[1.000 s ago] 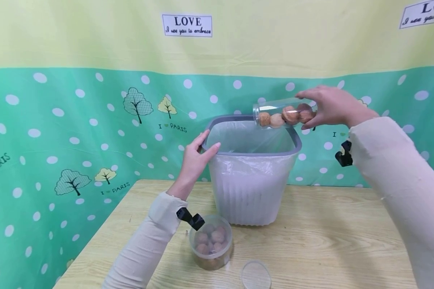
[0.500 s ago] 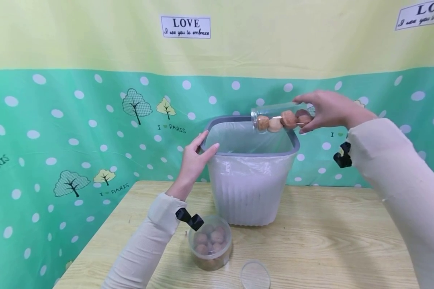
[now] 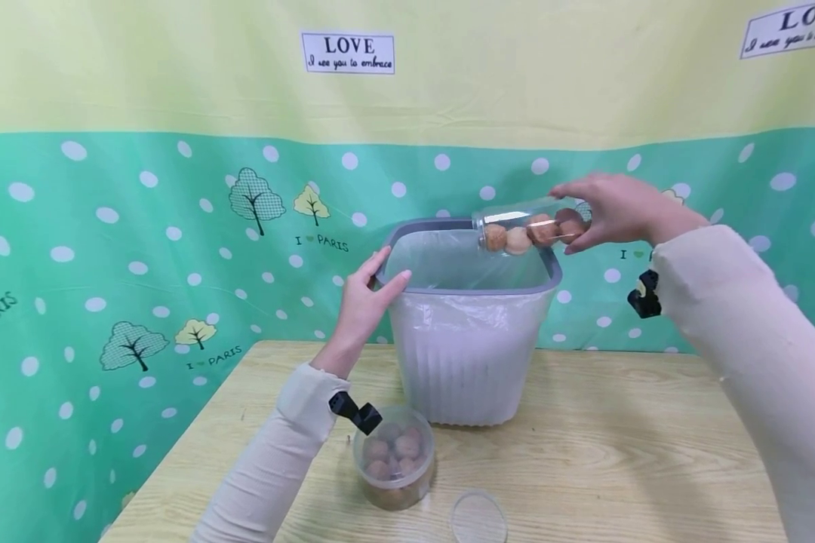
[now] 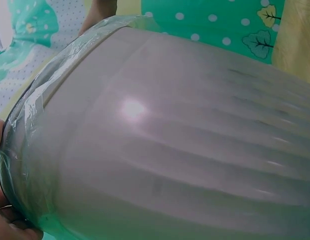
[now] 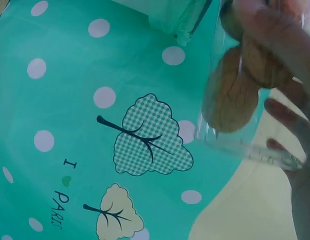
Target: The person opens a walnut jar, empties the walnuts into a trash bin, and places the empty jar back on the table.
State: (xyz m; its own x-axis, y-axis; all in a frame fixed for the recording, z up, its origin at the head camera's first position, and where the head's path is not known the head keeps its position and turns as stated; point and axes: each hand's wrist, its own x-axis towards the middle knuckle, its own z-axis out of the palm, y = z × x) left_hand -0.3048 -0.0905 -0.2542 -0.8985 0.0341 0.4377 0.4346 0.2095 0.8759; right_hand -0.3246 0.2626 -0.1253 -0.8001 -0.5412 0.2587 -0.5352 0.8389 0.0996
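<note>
In the head view my right hand (image 3: 618,207) grips the base end of a clear jar (image 3: 516,217). The jar lies nearly on its side, its mouth tipped slightly down over the right part of a bin. Several walnuts (image 3: 542,230) sit in a row along its lower side; the right wrist view shows walnuts (image 5: 230,95) near the base. My left hand (image 3: 367,302) holds the rim of the bin (image 3: 462,362) at its left side, thumb on the front edge. A thin plastic liner (image 4: 30,117) folds over that rim. The bin's bottom is hidden.
A round clear tub (image 3: 394,483) with several brown balls stands on the wooden table (image 3: 604,430) in front of the bin. Beside it lies a clear round lid (image 3: 478,520). A printed cloth (image 3: 197,204) hangs behind the table.
The right hand has lowered the jar a little, and its mouth points slightly further down. The walnuts remain inside. My left hand stays on the rim.
</note>
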